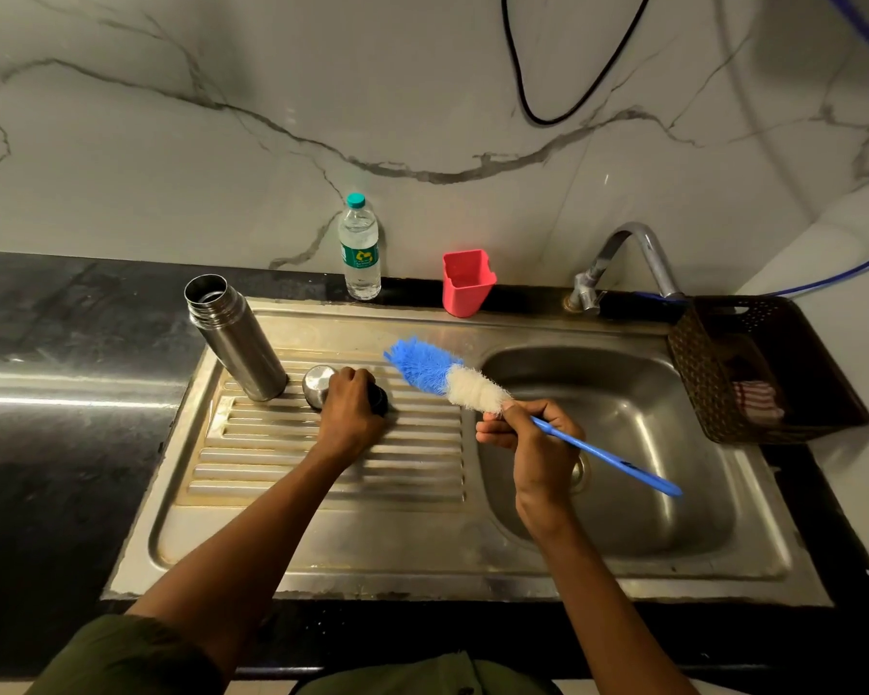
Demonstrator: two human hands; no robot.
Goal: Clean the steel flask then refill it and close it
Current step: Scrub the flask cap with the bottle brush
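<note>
The steel flask [235,338] is stood open on the drainboard [332,443] — its cap [344,391] is clasped by the left hand [354,411], the bottle brush [477,393] is gripped by the right hand [533,443], presumably ready for scrubbing.

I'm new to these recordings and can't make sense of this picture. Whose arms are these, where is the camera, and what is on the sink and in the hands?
There is no machine here: the arms belong to a person, and the single camera sits on their head, looking down at a steel sink. The open steel flask stands upright on the ribbed draining board. Beside it the left hand is curled over a dark part next to the steel cap, probably the flask's stopper. The right hand grips a bottle brush with blue and white bristles. Behind stand a water bottle, a red cup and the tap; a dark basket sits on the right.
</note>
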